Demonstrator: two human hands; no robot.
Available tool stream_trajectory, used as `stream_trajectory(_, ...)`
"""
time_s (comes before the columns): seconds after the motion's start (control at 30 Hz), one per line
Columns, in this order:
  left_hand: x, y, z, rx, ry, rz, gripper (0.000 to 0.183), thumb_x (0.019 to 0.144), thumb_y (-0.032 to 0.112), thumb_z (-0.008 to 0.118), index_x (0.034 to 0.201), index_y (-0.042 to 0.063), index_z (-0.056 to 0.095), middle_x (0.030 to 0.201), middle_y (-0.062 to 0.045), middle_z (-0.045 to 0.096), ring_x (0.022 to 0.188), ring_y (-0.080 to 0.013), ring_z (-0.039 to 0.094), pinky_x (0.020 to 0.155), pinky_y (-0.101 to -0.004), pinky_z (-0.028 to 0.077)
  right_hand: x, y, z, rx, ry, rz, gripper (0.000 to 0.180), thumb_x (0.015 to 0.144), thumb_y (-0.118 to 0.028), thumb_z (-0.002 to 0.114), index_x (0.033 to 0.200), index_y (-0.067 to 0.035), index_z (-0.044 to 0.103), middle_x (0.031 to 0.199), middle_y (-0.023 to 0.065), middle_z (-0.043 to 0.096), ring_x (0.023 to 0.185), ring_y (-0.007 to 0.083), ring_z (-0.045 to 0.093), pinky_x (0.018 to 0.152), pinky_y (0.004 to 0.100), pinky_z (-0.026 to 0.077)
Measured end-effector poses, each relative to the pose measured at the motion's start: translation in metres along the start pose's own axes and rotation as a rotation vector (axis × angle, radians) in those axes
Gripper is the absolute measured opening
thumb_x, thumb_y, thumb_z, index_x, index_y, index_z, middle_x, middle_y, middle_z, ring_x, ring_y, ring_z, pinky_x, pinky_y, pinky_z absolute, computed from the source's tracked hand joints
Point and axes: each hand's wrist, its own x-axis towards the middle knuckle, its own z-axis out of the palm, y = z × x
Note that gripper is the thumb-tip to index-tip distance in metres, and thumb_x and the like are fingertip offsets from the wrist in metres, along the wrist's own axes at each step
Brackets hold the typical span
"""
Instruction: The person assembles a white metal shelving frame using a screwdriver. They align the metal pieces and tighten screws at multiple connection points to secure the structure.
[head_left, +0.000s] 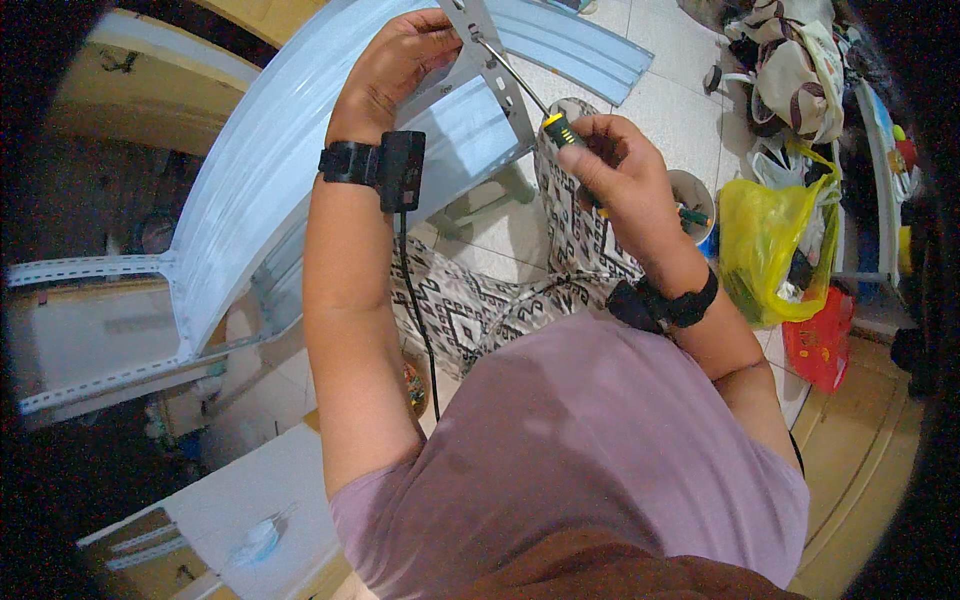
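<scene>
My right hand (619, 165) holds a screwdriver (561, 129) by its dark green and yellow handle. The long metal shaft slants up to the left, and its tip meets a screw or bolt head on a perforated metal upright (489, 64). Behind that upright, my left hand (409, 64) reaches up with its fingers bent at the metal edge; whether they grip it or another part is hidden. A bluish-white ribbed metal panel (247, 165) spreads to the left, joined to slotted metal strips. Another light blue ribbed panel (577, 52) lies on the tiled floor beyond.
A bucket (694, 195) with tools in it stands right of my knee. Beside it are a yellow plastic bag (772, 255) and a red bag (821, 345). A green stool (487, 202) sits beneath the panel. A black cable (412, 300) hangs from my left wrist device.
</scene>
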Motion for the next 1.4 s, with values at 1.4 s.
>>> stream_trajectory(1.4,-0.001,0.015,0.010,-0.005,-0.085,0.031,0.017,0.088,0.009,0.060,0.103,0.003,0.065,0.083,0.003,0.060,0.067,-0.0062,0.047,0.057,-0.0193,0.039,-0.001,-0.011,0.006,0.500,-0.200,0.316,0.027,0.098,-0.027,0.058,0.106,-0.001,0.056,0.091,0.0109,0.065,0.068,0.0146,0.064,0.044,0.0266,0.049)
